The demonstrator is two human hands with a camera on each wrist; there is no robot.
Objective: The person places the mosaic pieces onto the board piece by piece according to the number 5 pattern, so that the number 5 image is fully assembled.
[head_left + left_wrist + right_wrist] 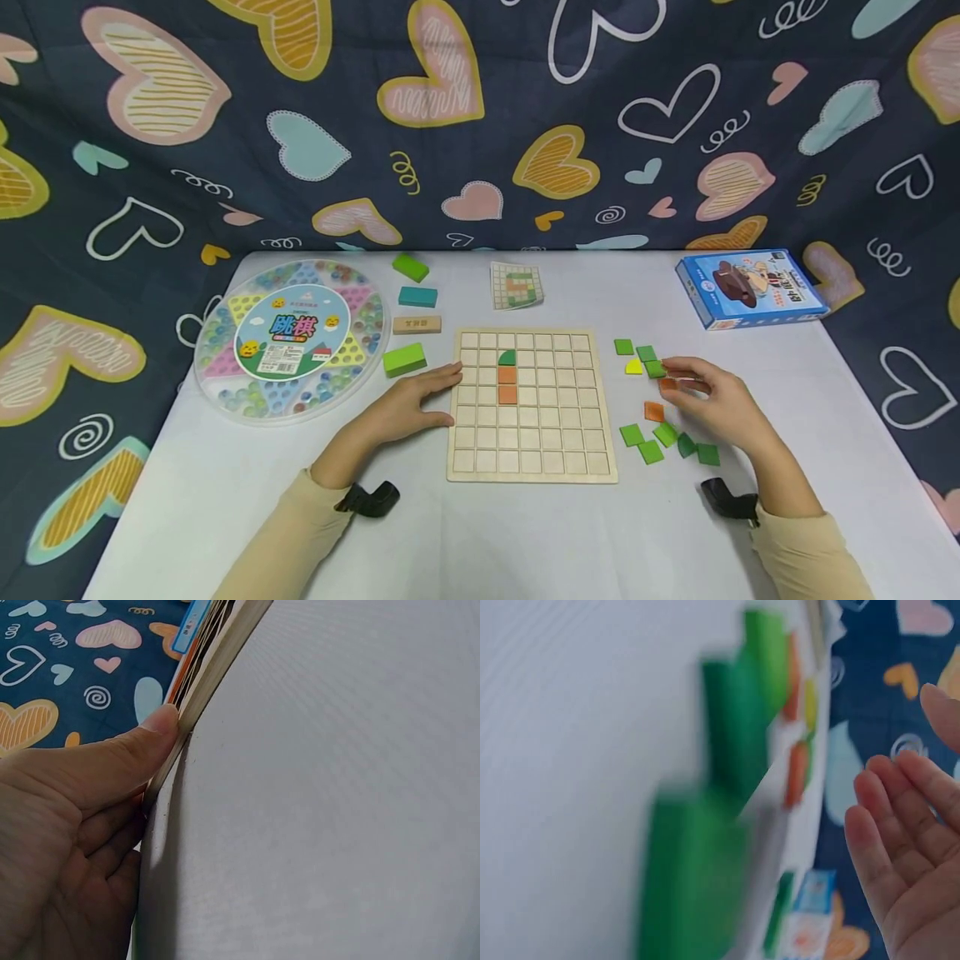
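On the white table (225, 467), largest item first: round marble game tray (291, 340) is sitting at far left. Wooden grid board (529, 406) is lying centre, carrying one green and two orange tiles in its third column. Left hand (408, 404) is resting flat, fingers straight and together, thumb tip pressing against the board's left edge. Right hand (716, 401) is hovering over loose tiles right of the board; its fingertips are pinching an orange tile (667, 384), lying under the fingers, just beside a green tile (655, 368).
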